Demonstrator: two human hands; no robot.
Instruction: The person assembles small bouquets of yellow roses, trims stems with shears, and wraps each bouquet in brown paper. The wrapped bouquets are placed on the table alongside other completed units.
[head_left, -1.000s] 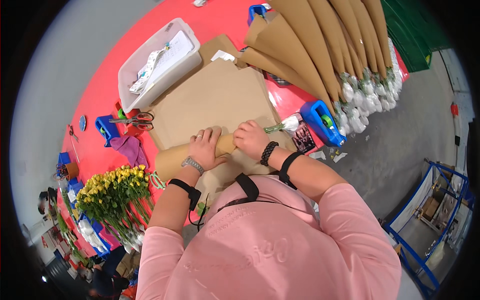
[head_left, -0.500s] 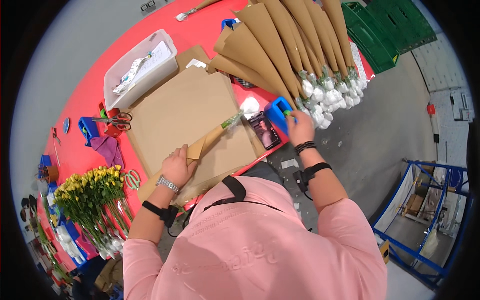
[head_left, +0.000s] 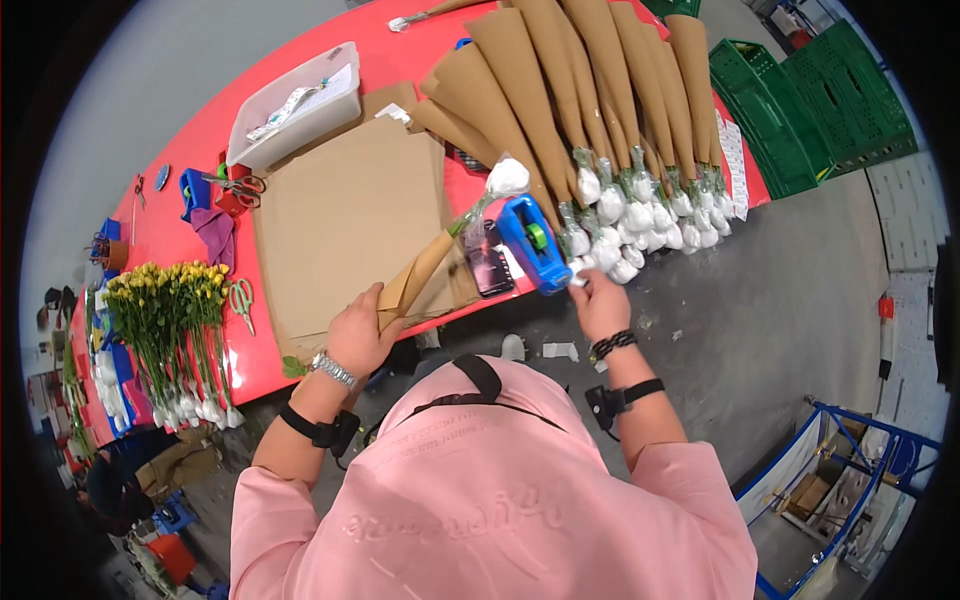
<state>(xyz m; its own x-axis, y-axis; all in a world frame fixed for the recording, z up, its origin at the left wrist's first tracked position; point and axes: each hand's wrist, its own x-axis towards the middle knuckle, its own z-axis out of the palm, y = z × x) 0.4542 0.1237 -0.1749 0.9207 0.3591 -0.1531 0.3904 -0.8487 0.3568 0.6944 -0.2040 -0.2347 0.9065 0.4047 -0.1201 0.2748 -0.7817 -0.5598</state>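
Note:
My left hand [head_left: 362,335] is closed around a brown paper-wrapped flower bunch [head_left: 418,272], held over the near side of the table. Green stems show at its far end, tipped with a white wrapped bulge [head_left: 508,177]; the flower heads are hidden. A blue tape dispenser [head_left: 532,245] with a green core stands at the table edge, to the right of the bunch. At the dispenser's near end my right hand [head_left: 603,308] pinches a small pale piece of tape. Beneath the bunch lies a stack of brown paper sheets [head_left: 345,215].
Several paper-wrapped bunches [head_left: 545,85] lie at the far right, white ends toward me. Yellow roses [head_left: 165,305], green-handled scissors [head_left: 241,302] and a purple cloth [head_left: 213,235] lie left. A white bin [head_left: 250,145] stands behind the paper; a phone [head_left: 488,262] lies beside the dispenser.
My right hand has moved from over the dispenser toward me, to its near end. The dispenser now sits turned differently. My left hand still grips the wrapped bunch. The whole view has shifted.

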